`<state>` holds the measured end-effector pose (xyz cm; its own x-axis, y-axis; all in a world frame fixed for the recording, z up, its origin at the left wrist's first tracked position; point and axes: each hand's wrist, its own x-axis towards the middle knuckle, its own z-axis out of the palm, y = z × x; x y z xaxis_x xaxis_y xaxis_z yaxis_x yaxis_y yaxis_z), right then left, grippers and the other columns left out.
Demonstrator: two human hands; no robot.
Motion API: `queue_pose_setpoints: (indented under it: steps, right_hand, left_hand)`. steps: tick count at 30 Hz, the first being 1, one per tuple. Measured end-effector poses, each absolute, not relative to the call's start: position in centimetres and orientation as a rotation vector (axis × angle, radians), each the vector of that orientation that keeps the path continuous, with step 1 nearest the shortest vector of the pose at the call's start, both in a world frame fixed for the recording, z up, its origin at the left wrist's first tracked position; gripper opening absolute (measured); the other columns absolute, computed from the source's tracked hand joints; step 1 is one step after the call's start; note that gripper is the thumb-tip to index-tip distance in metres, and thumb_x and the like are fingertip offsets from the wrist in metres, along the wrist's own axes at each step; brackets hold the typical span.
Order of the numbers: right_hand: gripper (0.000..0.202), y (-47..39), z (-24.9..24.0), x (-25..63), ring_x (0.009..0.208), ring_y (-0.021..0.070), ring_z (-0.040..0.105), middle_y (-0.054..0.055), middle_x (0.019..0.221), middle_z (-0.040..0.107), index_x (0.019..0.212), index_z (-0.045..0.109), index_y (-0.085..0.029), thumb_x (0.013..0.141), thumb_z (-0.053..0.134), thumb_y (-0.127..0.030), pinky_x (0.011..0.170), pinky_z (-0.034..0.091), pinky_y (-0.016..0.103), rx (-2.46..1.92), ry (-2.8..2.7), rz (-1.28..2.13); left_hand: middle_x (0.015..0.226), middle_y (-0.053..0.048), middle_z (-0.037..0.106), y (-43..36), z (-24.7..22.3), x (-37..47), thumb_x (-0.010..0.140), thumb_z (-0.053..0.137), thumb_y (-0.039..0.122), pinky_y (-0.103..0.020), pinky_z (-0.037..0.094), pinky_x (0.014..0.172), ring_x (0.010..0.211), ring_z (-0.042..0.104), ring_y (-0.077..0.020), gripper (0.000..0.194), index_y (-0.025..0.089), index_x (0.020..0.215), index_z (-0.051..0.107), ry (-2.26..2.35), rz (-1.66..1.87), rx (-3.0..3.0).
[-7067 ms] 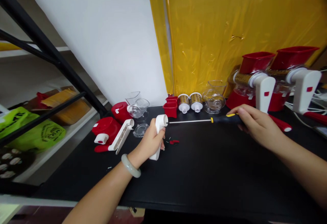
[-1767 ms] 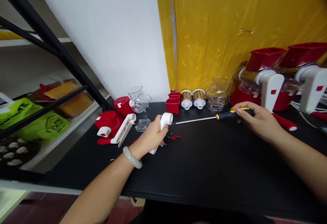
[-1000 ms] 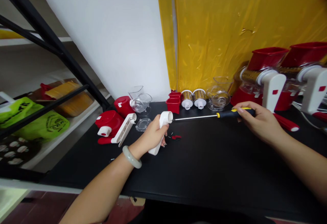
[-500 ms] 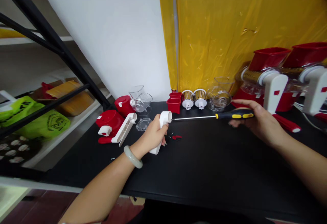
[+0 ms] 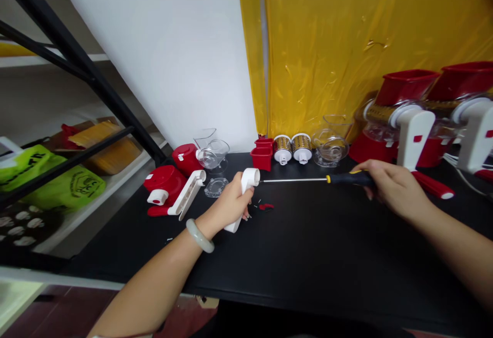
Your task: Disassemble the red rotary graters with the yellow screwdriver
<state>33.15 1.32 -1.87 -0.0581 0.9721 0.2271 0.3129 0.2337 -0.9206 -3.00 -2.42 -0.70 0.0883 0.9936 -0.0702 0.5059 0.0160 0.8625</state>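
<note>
My left hand (image 5: 232, 199), a pale bangle on its wrist, is closed around a white plastic crank arm (image 5: 251, 176) held above the black table. In my right hand (image 5: 389, 184), the fingers wrap the dark handle of a long screwdriver (image 5: 295, 180) with yellow accents. Its shaft lies level and its tip meets the round end of the crank arm; the exact contact is too small to see. Below the left hand lie a small red piece (image 5: 266, 207) and tiny screws. Farther left rests another white crank arm with a red handle (image 5: 188, 194).
Red bases (image 5: 167, 181) and a clear plastic housing (image 5: 213, 153) stand at the back left. Small red hoppers (image 5: 262, 157), two grater drums (image 5: 283, 149) and another clear housing (image 5: 331, 145) line the back. Assembled rotary graters (image 5: 414, 117) stand right. A shelf rack (image 5: 103, 96) borders the left.
My right hand has shifted its grip, its fingers now curled closer round the screwdriver handle, which has turned so less yellow shows. The left hand and crank arm stay nearly still.
</note>
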Motion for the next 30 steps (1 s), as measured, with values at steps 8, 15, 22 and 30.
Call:
queue_pose_setpoints:
  steps: [8,15,22,30]
  right_hand:
    - [0.032,1.7,-2.1,33.5,0.07,0.0174,0.06,0.005,0.093,0.069,0.106,0.07,-0.025,0.09,0.061,-0.051,0.068,0.048,0.032,-1.293,-1.63,0.458]
    - [0.053,1.5,-2.0,33.4,0.099,0.0193,0.067,0.002,0.116,0.07,0.116,0.067,-0.035,0.068,0.086,-0.043,0.08,0.055,0.027,-0.997,-1.434,1.061]
    - [0.056,1.8,-1.8,33.9,0.05,0.0157,0.054,0.002,0.064,0.063,0.099,0.072,-0.021,0.086,0.054,-0.073,0.051,0.046,0.031,-1.375,-1.676,0.742]
    - [0.036,2.1,-2.1,33.5,0.102,0.0192,0.065,0.004,0.112,0.068,0.106,0.067,-0.029,0.076,0.082,-0.045,0.084,0.053,0.028,-0.996,-1.638,0.894]
  left_hand:
    - [0.072,0.004,0.058,-2.5,0.2,-3.4,0.095,0.046,0.034,-0.028,0.049,0.041,0.044,0.06,-0.0153,0.013,0.024,0.098,0.039,1.507,0.696,1.715]
    - [0.074,0.005,0.056,-2.2,0.0,-3.5,0.093,0.047,0.032,-0.029,0.049,0.039,0.042,0.058,-0.0149,0.014,0.024,0.1,0.038,1.49,0.742,1.64]
    - [0.071,0.005,0.058,-2.3,-0.1,-3.5,0.094,0.049,0.035,-0.026,0.046,0.039,0.042,0.057,-0.0141,0.016,0.024,0.097,0.038,1.463,0.719,1.68]
    - [0.068,0.004,0.059,-2.5,0.2,-3.4,0.094,0.047,0.034,-0.027,0.048,0.04,0.044,0.061,-0.0168,0.013,0.024,0.1,0.04,1.47,0.648,1.724]
